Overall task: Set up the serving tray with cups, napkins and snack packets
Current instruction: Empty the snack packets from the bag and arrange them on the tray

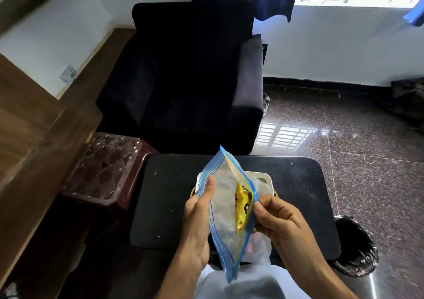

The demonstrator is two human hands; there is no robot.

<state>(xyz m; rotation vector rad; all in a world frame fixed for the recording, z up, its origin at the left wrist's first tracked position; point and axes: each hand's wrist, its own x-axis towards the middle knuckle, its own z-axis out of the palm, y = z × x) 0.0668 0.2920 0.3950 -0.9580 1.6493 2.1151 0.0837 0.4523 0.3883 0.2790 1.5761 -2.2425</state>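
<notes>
I hold a clear zip bag (223,209) with blue seal strips upright over the black table (169,197). My left hand (198,220) grips its left lip, thumb up along the plastic. My right hand (274,218) pinches the right lip, and the mouth is spread apart. Inside shows a yellow snack packet (242,203). Under the bag lies a white serving tray (267,179), mostly hidden; what is on it cannot be made out.
A dark armchair (183,78) stands behind the table. A maroon stool (103,172) wrapped in clear plastic sits to the left, beside a wooden panel. A black bin bag (355,248) rests on the speckled floor at the right.
</notes>
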